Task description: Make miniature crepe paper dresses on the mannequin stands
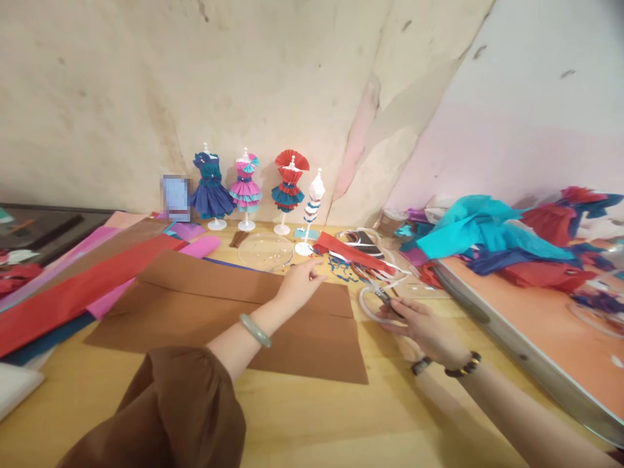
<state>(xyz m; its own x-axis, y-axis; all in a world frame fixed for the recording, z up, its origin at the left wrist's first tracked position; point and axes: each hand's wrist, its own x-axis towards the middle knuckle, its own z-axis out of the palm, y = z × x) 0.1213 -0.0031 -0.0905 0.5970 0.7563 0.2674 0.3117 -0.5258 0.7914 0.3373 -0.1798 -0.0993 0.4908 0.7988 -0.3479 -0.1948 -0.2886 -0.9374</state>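
A sheet of brown crepe paper (302, 335) lies creased across the table before me. Above its far part reaches my left hand (299, 283), fingers loosely bent and a little apart, with nothing visible in them. My right hand (424, 325) grips a pair of scissors (383, 296), blades pointing away and to the left, beside a white loop of cord or tubing (363, 302). Just past my left hand stands a small white dress form (316, 188) with narrow bands of ruffles. A folded strip of red paper (353, 250) lies beyond the scissors.
Three dressed mini forms stand by the wall: blue (211, 185), pink (246, 185) and red (290, 185). A clear round dish (266, 252) holds tiny beads. Coloured paper rolls (117, 270) lie left. Crumpled paper (482, 227) heaps on an orange-topped surface (541, 325) at right.
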